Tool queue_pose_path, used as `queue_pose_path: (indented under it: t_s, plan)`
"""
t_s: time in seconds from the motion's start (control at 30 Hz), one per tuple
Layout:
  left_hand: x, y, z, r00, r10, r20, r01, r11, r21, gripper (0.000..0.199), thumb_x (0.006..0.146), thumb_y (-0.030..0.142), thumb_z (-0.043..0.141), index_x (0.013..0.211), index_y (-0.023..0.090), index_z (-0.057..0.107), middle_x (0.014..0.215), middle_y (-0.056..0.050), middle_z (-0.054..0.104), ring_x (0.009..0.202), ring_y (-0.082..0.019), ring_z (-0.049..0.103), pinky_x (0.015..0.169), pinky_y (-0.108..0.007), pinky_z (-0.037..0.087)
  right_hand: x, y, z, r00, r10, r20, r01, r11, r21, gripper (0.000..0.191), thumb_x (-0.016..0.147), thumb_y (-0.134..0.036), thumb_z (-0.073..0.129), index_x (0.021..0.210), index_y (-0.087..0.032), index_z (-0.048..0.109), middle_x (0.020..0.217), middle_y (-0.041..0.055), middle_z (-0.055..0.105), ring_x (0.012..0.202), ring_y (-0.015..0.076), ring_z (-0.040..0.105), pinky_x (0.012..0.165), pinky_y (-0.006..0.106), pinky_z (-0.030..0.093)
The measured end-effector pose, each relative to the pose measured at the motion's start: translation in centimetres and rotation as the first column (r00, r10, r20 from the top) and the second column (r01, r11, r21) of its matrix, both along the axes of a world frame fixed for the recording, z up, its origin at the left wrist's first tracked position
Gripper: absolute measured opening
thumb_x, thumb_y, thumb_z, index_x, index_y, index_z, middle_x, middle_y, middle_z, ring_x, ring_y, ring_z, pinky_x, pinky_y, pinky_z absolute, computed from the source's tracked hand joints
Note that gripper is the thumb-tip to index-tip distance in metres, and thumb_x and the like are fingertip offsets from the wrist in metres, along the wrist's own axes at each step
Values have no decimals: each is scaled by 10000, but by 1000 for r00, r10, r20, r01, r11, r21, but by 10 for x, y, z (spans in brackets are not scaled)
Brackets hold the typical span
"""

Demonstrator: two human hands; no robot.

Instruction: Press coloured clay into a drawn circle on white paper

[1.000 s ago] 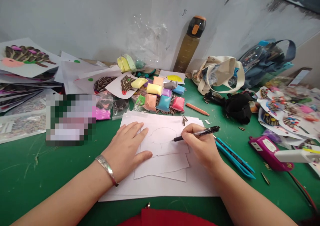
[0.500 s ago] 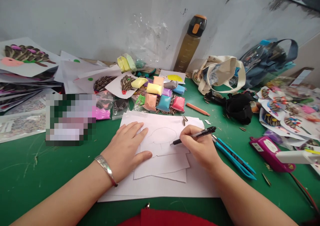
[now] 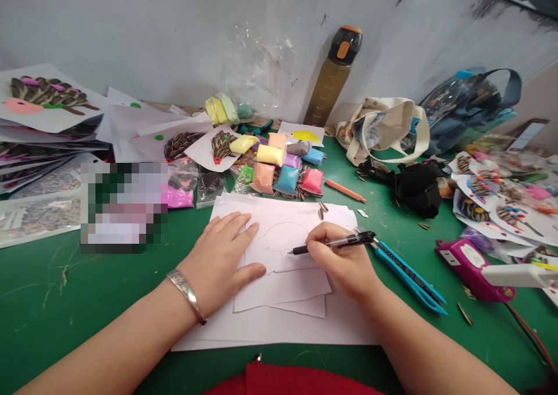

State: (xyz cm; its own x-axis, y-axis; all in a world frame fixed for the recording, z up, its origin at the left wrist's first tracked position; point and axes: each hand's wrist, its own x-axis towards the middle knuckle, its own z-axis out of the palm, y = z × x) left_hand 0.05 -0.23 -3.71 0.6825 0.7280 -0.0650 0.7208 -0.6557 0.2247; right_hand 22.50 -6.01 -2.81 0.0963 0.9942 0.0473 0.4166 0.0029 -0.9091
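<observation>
My right hand [image 3: 342,259] grips a black pen [image 3: 331,244], its tip at the line drawing on a torn white sheet [image 3: 283,287]. A rounded outline with short lines under it shows on the paper. Flat on the left side of the sheets lies my left hand [image 3: 224,258], fingers spread, with a silver bangle [image 3: 185,293] at its wrist. Larger white paper [image 3: 349,325] lies beneath. Two sunflower seeds [image 3: 322,210] rest at its top edge. Just right of my right hand are blue tweezers [image 3: 410,278].
Coloured clay packets [image 3: 288,180] lie behind the paper, beside an orange crayon-like stick [image 3: 346,191]. A bottle [image 3: 333,75] leans on the wall. A cream bag [image 3: 383,127], black pouch [image 3: 418,188] and magenta device [image 3: 473,269] stand right; stacked seed pictures [image 3: 47,101] are left.
The pen and my right hand have shifted a little to the left across the drawing. My left hand stays in place on the paper.
</observation>
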Motion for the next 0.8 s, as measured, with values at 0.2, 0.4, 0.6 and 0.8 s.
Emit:
queue_pose_path:
  t_s: [0.2, 0.4, 0.6, 0.8]
  plan:
    - [-1, -1, 0, 1000, -6, 15, 6, 1000, 4, 634, 816, 517, 558, 1318, 134, 494, 1424, -167, 431, 1323, -337, 344, 1084, -537, 279, 1, 0, 1, 999, 1, -43, -2, 1000, -15, 109, 711, -178, 516, 615, -180, 568, 587, -19, 519, 572, 124, 461, 535, 248, 359]
    - [-1, -1, -1, 998, 3, 61, -3, 1000, 13, 590, 808, 506, 572, 1288, 168, 513, 1405, -155, 455, 1311, -337, 366, 1077, -534, 291, -5, -1, 2, 999, 52, 10, -51, 998, -24, 119, 708, -187, 518, 612, -181, 589, 605, -3, 558, 608, 143, 505, 582, 269, 389]
    - [0, 0, 1, 999, -4, 32, 4, 1000, -1, 604, 817, 490, 568, 1301, 134, 505, 1409, -170, 443, 1313, -339, 352, 1079, -536, 284, -7, 0, 3, 997, 66, 30, -65, 997, -29, 123, 711, -197, 517, 615, -185, 594, 616, 3, 575, 619, 149, 520, 597, 275, 401]
    - [0, 0, 1, 999, -3, 43, 3, 1000, 1, 602, 814, 481, 576, 1300, 132, 509, 1410, -172, 441, 1312, -343, 355, 1080, -538, 286, -6, -1, 2, 998, 61, 22, -60, 998, -29, 119, 711, -196, 520, 618, -185, 593, 612, -1, 573, 615, 145, 522, 603, 273, 406]
